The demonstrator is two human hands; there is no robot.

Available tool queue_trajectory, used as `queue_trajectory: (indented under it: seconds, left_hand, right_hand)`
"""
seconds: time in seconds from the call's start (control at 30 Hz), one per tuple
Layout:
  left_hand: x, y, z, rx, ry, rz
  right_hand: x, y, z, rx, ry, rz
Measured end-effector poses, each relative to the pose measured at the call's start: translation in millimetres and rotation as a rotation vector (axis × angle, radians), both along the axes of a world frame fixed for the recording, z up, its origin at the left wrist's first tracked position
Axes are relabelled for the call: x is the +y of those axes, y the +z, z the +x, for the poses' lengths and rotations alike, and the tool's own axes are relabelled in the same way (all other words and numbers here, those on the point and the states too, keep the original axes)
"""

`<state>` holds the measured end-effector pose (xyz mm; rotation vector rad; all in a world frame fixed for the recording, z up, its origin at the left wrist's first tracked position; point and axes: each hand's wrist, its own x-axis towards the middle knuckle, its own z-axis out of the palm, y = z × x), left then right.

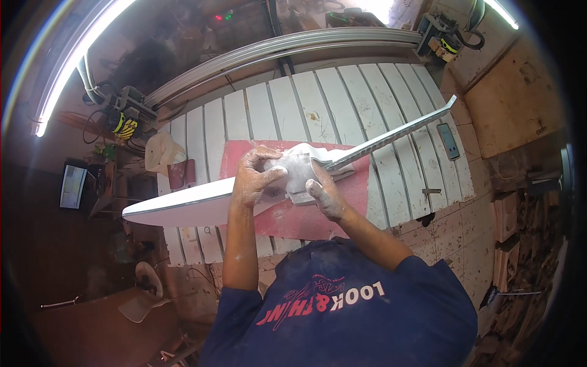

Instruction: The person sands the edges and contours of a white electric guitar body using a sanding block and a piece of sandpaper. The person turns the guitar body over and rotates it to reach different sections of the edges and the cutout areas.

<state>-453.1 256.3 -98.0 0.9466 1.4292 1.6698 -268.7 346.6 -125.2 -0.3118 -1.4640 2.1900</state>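
Both my hands are coated in white dust and hold a grey, dusty folded sheet [293, 170], which could be sandpaper or cloth. My left hand [260, 176] pinches its left side between thumb and fingers. On the right side, my right hand [328, 194] has its thumb in front, with the other fingers partly hidden behind. Below and behind the sheet lies a long white tapered piece [189, 205] with a dark line along its edge. A narrow white notched bar [397, 133], bent at its tip, extends to the far right. Where the two meet is hidden.
A red mat [354, 205] covers part of the white slatted table [241, 119]. A beige cap [160, 153] and a dark red cylinder [177, 175] sit at left. At right lie a phone [449, 144] and a small metal piece [431, 191]. A metal gantry rail [287, 46] spans the back.
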Motion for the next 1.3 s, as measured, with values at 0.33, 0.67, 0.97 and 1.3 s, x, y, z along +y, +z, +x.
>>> queue_trajectory:
  seconds: [0.33,0.67,0.97,1.3]
  left_hand:
    - [6,-3,5,0.073,-0.075,-0.009]
    - [23,26,22,0.715,-0.203,-0.331]
    - [47,20,31,0.924,-0.127,-0.702]
    - [45,12,46,1.118,0.059,-0.590]
  right_hand:
    - [-3,14,14,0.078,0.158,-0.644]
    - [34,-21,82,-0.006,0.345,-0.265]
    - [67,-138,78,-0.915,-0.625,0.717]
    - [90,-156,64,-0.971,-0.701,0.944]
